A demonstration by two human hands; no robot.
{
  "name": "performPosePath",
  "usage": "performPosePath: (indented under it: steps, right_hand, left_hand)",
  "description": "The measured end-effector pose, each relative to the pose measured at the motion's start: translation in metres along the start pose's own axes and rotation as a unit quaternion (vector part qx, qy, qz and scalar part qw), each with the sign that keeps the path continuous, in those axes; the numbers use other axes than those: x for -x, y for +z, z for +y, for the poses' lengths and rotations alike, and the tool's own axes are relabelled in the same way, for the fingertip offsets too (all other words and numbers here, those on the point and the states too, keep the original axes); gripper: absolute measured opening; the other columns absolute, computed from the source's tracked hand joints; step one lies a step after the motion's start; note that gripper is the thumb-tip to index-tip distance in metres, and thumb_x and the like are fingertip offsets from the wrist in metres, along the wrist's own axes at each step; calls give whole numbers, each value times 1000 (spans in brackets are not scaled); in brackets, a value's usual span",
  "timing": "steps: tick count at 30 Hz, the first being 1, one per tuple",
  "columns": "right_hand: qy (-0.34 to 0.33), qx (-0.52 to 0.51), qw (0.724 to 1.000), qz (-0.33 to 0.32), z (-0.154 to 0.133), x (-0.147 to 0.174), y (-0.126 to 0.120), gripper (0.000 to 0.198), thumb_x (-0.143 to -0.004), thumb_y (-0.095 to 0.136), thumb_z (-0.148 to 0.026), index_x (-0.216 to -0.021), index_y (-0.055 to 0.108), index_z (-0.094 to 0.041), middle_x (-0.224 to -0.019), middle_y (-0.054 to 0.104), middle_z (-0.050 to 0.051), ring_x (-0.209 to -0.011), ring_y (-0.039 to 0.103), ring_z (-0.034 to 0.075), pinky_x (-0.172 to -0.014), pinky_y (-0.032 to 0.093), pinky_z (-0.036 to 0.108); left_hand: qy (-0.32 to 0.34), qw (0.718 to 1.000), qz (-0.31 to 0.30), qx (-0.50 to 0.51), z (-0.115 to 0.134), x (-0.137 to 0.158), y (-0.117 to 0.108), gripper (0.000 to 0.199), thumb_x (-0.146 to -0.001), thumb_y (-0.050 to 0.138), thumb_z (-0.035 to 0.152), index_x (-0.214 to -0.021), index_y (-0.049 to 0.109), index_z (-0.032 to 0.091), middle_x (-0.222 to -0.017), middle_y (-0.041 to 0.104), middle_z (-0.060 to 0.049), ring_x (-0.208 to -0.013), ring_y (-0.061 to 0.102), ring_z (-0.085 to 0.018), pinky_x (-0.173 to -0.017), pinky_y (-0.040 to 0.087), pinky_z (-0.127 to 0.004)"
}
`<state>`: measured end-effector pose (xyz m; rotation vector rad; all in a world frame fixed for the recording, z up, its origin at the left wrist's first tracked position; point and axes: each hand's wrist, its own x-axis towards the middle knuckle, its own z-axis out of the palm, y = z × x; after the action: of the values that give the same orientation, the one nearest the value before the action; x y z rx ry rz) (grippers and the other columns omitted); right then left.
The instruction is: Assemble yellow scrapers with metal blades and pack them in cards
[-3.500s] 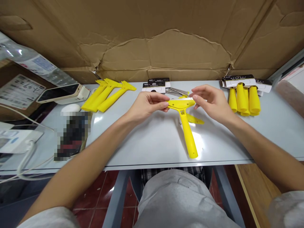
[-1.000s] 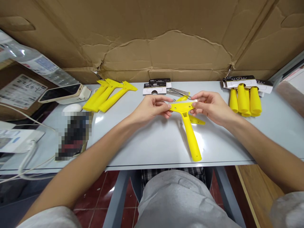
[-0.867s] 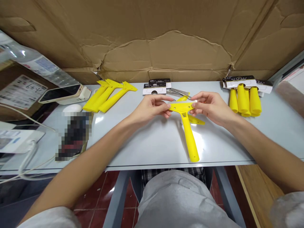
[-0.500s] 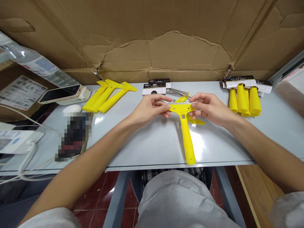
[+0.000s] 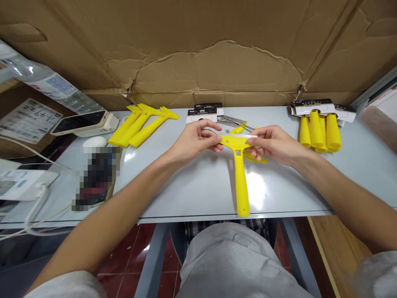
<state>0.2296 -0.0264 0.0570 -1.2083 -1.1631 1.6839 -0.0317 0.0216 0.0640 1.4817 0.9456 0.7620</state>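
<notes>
Both my hands hold a yellow scraper [image 5: 242, 182] over the table, its wide head away from me and its handle toward me. My left hand [image 5: 196, 140] pinches the head's left corner between thumb and fingers. At the opposite corner, the thumb and fingers of my right hand [image 5: 274, 144] are closed on it. A thin pale strip [image 5: 240, 135], which looks like a blade, shows along the head's far edge. Partly hidden behind the scraper lies a yellow head piece [image 5: 259, 159]. Beyond are another yellow piece [image 5: 238, 129], small metal screws [image 5: 227, 131] and a slim metal tool [image 5: 235, 121].
Yellow scrapers [image 5: 145, 126] lie at the back left. Black-and-white boxes [image 5: 201, 115] stand at the back middle. Several yellow handles [image 5: 319, 132] rest against packaging at the right. On the left are a phone [image 5: 79, 123], a white mouse [image 5: 94, 142], cables and a bottle [image 5: 62, 89].
The handle's near end has swung slightly left. A pale strip now shows along the head's far edge. My right hand has shifted slightly, still gripping the right corner.
</notes>
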Motion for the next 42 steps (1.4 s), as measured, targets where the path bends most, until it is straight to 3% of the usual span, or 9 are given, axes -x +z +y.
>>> performPosePath:
  steps: [11, 18, 27, 31, 36, 42]
  right_hand:
    - [54, 13, 998, -22, 4, -3, -1, 52, -73, 96, -44, -98, 69, -7, -89, 75, 13, -58, 67, 11, -49, 54, 21]
    - [77, 7, 996, -54, 4, 0, 2, 57, -66, 98, -48, -90, 60, -12, -68, 63, 1, -49, 60, 11, -41, 44, 21]
    - [25, -25, 999, 29, 16, -12, 0, 57, -65, 98, -44, -74, 51, -14, -61, 53, -1, -47, 52, 6, -42, 35, 19]
    - [16, -35, 997, 63, 19, -10, -11, 57, -65, 98, -41, -69, 49, -14, -61, 51, 0, -47, 49, 6, -41, 32, 19]
    - [-15, -29, 996, 84, 14, -4, -21, 56, -62, 99, -41, -71, 50, -13, -61, 51, 0, -47, 50, 7, -41, 32, 19]
    - [-52, -14, 996, 69, 21, -5, -24, 53, -69, 95, -48, -76, 55, -13, -65, 57, 1, -47, 53, 8, -41, 36, 21]
  left_hand:
    - [15, 1000, 2, 5, -1, -1, -1, 41, -79, 93, 32, -103, 64, 19, -73, 80, -4, -72, 83, -24, -74, 67, -35]
    - [12, 1000, -4, 26, -2, -1, -2, 38, -79, 91, 28, -102, 63, 19, -72, 79, -3, -73, 83, -22, -74, 67, -32]
    - [-9, 997, 5, 73, -10, -9, -7, 36, -80, 92, 24, -102, 64, 17, -75, 80, -5, -72, 80, -20, -75, 66, -32]
    - [14, 995, 62, 78, -3, -17, -25, 26, -84, 87, 25, -97, 67, 17, -85, 81, -7, -71, 78, -17, -74, 65, -33]
    - [47, 989, 141, 14, -1, -24, -45, 19, -86, 84, 24, -93, 67, 19, -82, 77, -5, -69, 74, -16, -72, 64, -33]
    - [93, 982, 98, -128, -14, -23, -34, 10, -90, 75, 28, -94, 70, 20, -85, 79, -6, -72, 74, -18, -66, 61, -30]
